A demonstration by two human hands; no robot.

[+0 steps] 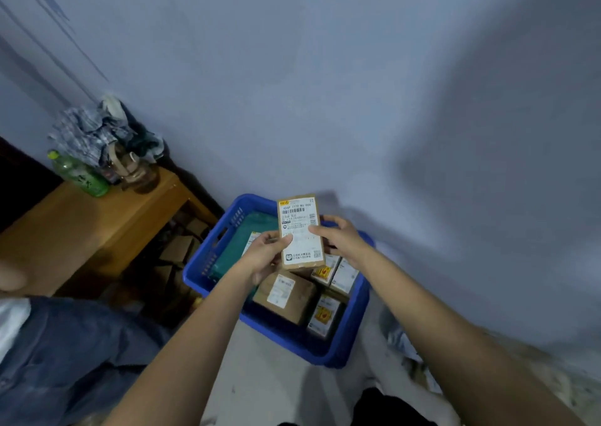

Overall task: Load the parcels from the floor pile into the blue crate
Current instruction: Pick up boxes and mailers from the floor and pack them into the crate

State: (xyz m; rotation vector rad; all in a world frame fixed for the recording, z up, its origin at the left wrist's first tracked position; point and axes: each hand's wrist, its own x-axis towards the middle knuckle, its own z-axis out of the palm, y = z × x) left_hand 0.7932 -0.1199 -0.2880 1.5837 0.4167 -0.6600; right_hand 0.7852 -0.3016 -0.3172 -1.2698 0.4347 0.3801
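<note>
Plainly, one parcel is mid-transfer: a flat brown parcel (pixel 300 232) with a white shipping label is held upright between both hands, directly over the blue crate (pixel 208 256). The left hand (pixel 265 256) pinches its left edge, thumb across the label; the right hand (pixel 338 237) grips the right edge, fingers curling behind it. Beneath the hands the crate already holds a brown box (pixel 286 295) and several small white boxes (pixel 325 318) with yellow and red marks, packed toward the right-hand side, while a green packet (pixel 240 243) lies below and left of the left hand. My judgement is that the next move calls for lowering the parcel into the open space on the green packet and releasing it there. The floor pile itself is hard to make out; only a blurred pale shape (pixel 403 344) shows under the right forearm. Label text is too blurred to read properly.
</note>
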